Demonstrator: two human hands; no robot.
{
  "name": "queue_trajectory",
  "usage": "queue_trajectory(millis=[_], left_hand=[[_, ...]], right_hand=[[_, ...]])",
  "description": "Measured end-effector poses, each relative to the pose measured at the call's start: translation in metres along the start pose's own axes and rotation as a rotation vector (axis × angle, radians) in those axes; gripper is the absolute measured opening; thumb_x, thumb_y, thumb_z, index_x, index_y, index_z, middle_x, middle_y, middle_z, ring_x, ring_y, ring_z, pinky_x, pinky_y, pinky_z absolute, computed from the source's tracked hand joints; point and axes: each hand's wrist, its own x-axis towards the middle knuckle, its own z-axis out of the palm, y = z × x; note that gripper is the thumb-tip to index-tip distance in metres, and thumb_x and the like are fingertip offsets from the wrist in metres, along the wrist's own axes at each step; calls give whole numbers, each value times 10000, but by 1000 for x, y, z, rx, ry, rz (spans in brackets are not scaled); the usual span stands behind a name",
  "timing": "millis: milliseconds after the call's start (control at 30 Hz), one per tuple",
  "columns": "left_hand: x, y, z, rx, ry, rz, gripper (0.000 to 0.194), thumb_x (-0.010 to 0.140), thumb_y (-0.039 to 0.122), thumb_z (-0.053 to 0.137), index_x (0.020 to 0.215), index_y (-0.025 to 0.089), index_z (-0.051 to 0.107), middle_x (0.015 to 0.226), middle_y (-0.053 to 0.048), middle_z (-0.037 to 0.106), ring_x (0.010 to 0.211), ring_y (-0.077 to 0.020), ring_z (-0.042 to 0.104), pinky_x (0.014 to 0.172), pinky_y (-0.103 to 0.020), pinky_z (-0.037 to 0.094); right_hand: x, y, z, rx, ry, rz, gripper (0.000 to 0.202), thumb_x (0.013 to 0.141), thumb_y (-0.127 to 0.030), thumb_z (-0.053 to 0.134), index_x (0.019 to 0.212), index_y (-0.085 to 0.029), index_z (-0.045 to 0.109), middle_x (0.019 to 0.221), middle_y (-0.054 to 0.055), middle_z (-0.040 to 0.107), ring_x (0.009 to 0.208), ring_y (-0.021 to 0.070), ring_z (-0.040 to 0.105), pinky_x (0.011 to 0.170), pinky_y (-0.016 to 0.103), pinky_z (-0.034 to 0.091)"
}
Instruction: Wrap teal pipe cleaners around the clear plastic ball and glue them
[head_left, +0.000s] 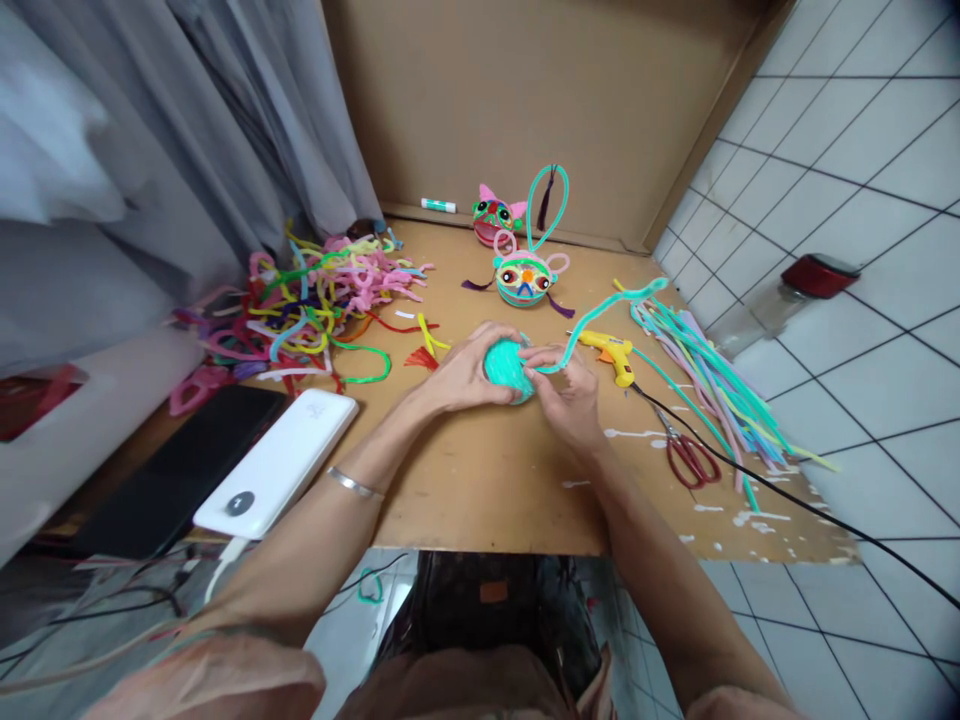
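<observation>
My left hand [471, 372] is wrapped round the left side of a teal ball [504, 369] above the middle of the table. At the ball's right side, my right hand [568, 398] pinches a teal pipe cleaner [592, 318]. Its loose end curves up and to the right, over a yellow glue gun [611, 352]. Where the pipe cleaner meets the ball is partly covered by the fingers. Behind the hands sits a finished-looking face ornament [523, 280] with pink round ears and a teal loop, and behind it a second one [491, 222] with pink pointed ears.
Many coloured pipe cleaners [330, 290] are heaped at the left; straight ones [712, 370] lie at the right. Red-handled scissors [691, 460] lie beside a black cable. A white power bank [277, 465] and a black phone-like slab [180, 470] are front left. A glue stick [438, 206] lies behind.
</observation>
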Motion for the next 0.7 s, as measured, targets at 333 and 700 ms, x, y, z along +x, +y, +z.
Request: queue_trajectory(millis=[333, 700], left_hand=[[-1, -5, -1, -15, -19, -20, 678, 611, 359, 815, 1225, 240, 553, 1469, -128, 403, 1451, -323, 374, 1181, -510, 346], [0, 1, -12, 42, -19, 17, 665, 672, 397, 782, 1276, 196, 588, 1277, -105, 568, 1226, -304, 565, 1090, -475, 447]], right_hand=[[0, 1, 1, -6, -4, 27, 57, 903, -255, 611, 853, -263, 639, 964, 27, 775, 971, 222, 704, 935, 461, 526], [1, 7, 8, 22, 24, 38, 36, 896, -248, 615, 870, -256, 638, 980, 27, 770, 989, 216, 698, 950, 450, 520]])
